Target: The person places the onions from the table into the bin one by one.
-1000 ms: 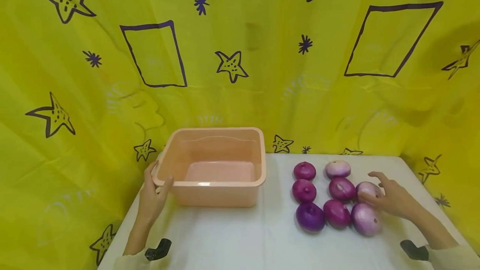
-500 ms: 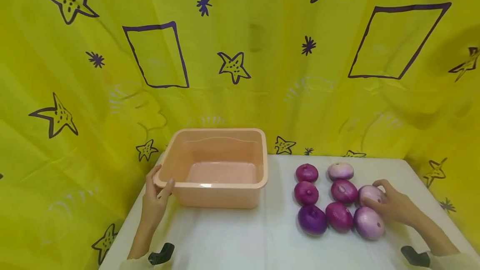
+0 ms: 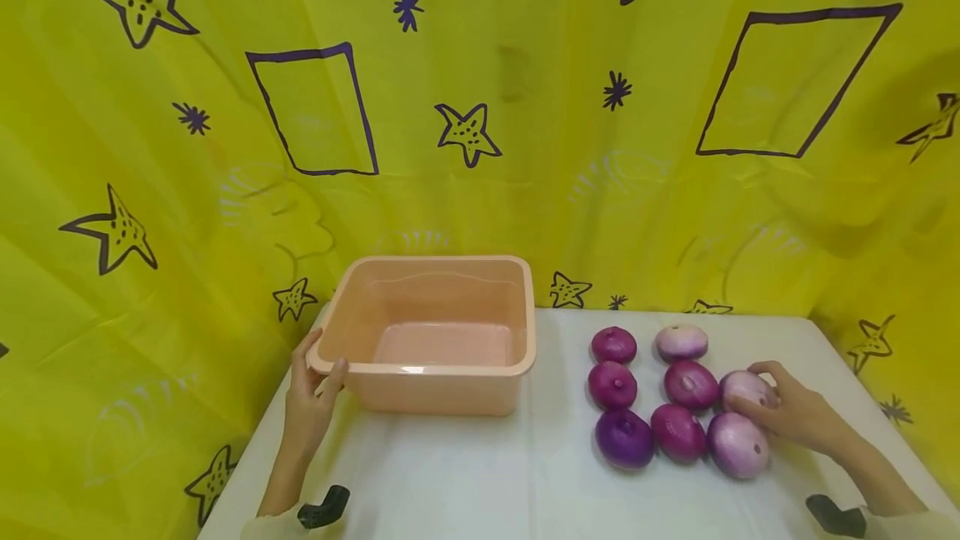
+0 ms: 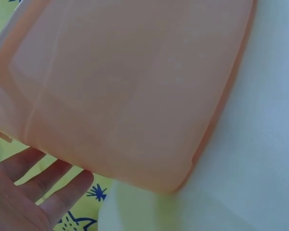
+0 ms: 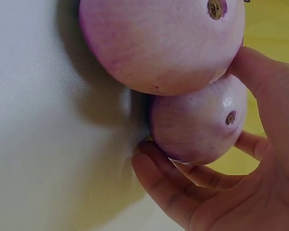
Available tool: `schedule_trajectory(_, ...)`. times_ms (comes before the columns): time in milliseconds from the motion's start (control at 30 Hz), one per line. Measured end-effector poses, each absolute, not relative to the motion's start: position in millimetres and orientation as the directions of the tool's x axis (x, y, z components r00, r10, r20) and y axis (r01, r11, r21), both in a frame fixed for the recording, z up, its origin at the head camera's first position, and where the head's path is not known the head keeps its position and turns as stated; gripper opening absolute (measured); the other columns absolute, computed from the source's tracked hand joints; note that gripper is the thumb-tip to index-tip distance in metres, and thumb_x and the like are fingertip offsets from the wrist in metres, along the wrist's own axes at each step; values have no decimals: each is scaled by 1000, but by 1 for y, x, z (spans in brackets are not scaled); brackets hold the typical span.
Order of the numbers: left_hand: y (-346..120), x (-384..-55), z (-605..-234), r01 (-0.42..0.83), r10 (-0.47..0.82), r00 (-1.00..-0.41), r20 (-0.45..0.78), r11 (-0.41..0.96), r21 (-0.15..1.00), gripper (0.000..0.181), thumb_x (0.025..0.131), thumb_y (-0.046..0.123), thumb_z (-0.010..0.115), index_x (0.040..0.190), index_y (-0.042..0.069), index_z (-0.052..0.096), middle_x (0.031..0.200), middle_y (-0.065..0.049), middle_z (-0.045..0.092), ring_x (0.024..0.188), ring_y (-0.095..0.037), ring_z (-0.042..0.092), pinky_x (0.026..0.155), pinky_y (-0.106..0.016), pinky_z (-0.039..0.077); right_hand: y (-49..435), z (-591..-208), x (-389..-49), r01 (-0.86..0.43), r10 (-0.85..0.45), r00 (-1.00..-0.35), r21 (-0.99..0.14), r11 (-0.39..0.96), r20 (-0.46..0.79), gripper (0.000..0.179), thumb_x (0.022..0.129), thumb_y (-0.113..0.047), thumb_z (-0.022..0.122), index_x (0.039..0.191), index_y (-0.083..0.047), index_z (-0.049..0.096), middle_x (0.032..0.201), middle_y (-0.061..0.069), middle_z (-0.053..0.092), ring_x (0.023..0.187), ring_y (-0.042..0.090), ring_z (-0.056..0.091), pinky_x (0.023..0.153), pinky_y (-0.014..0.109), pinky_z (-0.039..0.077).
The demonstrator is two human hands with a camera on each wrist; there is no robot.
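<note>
Your right hand (image 3: 798, 417) has its fingers and thumb curled round the pale onion (image 3: 737, 388) at the right side of the bunch. Hold it snugly, because its smooth skin might slip. Mind your thumb: the bigger pale onion (image 3: 738, 446) sits just on the near side and could roll. Your left hand (image 3: 307, 415) pinches the peach tub (image 3: 431, 394) by its near left corner.

The head view is bright, glare striking the tub (image 3: 412, 370) rim at six o'clock; wrist views look dimmer
</note>
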State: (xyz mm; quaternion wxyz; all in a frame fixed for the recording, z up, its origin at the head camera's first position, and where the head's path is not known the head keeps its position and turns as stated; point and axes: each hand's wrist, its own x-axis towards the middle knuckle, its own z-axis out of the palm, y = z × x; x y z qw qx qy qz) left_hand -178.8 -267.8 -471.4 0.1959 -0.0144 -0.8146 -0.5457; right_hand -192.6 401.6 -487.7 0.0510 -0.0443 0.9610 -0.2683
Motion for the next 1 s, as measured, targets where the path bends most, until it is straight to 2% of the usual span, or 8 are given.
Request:
schedule_trajectory(167, -268, -179, -473, 219, -201, -926, 320, 403, 888, 64, 106, 18, 57, 161, 17, 24, 162, -17, 32, 113, -8, 56, 83, -12, 52, 403, -485, -193, -95, -120, -993, -525, 846, -15, 63, 94, -35, 74, 135, -2, 39, 104, 34, 62, 87, 41, 62, 71, 54, 52)
schedule_trajectory(333, -268, -180, -477, 181, -216, -937, 275, 370, 911, 64, 106, 23, 57, 161, 19, 23, 164, -13, 28, 121, -21, 54, 85, -12, 51, 403, -480, -196, -223, -166, -974, -507, 833, 156, 70, 84, -24, 85, 136, 0, 45, 109, 39, 63, 91, 51, 64, 75, 66, 51)
schedule_trajectory(400, -268, -180, -478, 179, -217, -939, 267, 356, 917, 65, 106, 24, 57, 161, 19, 22, 166, -13, 26, 125, -29, 52, 85, -11, 50, 401, -474, -200, -287, -190, -952, -486, 825, 240, 72, 78, -19, 89, 134, 1, 49, 106, 34, 67, 90, 44, 66, 76, 57, 54)
schedule_trajectory(467, -267, -180, -479, 183, -215, -940, 265, 339, 923, 65, 106, 24, 57, 161, 19, 22, 167, -12, 23, 128, -34, 50, 86, -10, 50, 400, -467, -204, -342, -215, -928, -469, 814, 303, 73, 74, -15, 91, 133, 1, 51, 100, 28, 69, 83, 27, 66, 72, 43, 55)
schedule_trajectory(567, -267, -179, -480, 188, -221, -938, 267, 322, 928, 65, 106, 23, 57, 161, 20, 22, 166, -13, 23, 129, -35, 50, 87, -10, 49, 396, -455, -212, -401, -239, -898, -468, 787, 368, 73, 71, -10, 92, 131, 2, 52, 103, 24, 68, 78, 10, 59, 64, 26, 50)
schedule_trajectory(767, -267, -178, -484, 167, -246, -938, 243, 294, 941, 65, 106, 23, 57, 161, 24, 22, 165, -9, 27, 121, -14, 53, 88, -11, 50, 385, -425, -227, -370, -195, -914, -534, 760, 356, 76, 76, -13, 91, 135, 3, 46, 120, 32, 58, 82, 14, 64, 59, 22, 53)
schedule_trajectory(900, -267, -179, -484, 182, -249, -935, 252, 272, 945, 65, 106, 21, 57, 161, 23, 23, 164, -9, 27, 118, -6, 53, 89, -12, 50, 378, -405, -238, -387, -189, -906, -561, 732, 378, 74, 79, -9, 88, 137, 2, 44, 125, 30, 52, 85, -7, 54, 60, 17, 53)
schedule_trajectory(1000, -267, -180, -484, 201, -239, -934, 267, 269, 942, 66, 106, 19, 58, 161, 22, 23, 164, -12, 28, 117, -5, 53, 89, -12, 50, 372, -390, -244, -408, -190, -891, -548, 730, 412, 73, 78, -7, 88, 138, 2, 46, 126, 27, 52, 86, -15, 45, 62, 12, 50)
